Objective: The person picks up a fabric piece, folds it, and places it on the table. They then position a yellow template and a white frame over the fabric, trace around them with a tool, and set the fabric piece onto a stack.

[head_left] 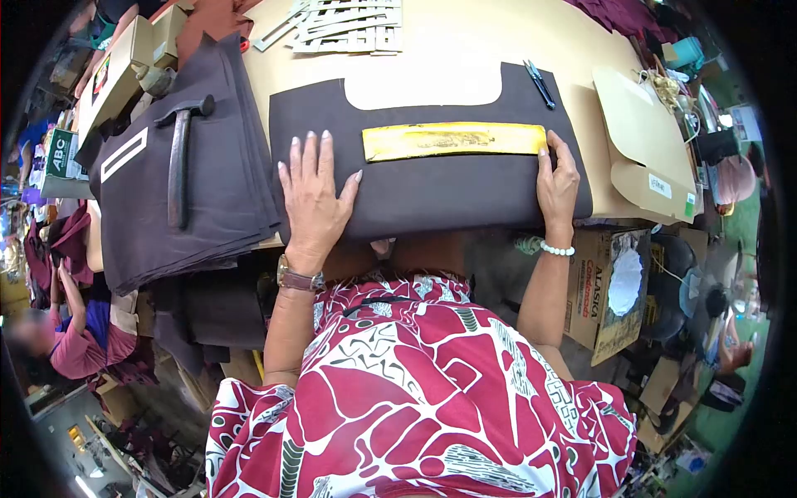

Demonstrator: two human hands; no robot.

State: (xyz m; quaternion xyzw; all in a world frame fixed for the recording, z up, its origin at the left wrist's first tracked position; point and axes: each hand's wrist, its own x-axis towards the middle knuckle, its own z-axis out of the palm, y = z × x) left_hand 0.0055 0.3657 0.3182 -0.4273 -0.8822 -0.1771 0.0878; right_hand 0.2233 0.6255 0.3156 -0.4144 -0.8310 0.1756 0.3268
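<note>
Our open left hand [314, 195] could let the dark cloth [440, 195] slip if our right hand [558, 184], pinching the yellow strip [455, 141] at three o'clock, tugs.

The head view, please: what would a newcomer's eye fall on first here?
Probably the yellow strip, bright against the dark sheet, with the right hand at its end. Next, the red-and-white patterned clothing that fills the lower middle, then the hammer lying on the dark stack to the left.
</note>
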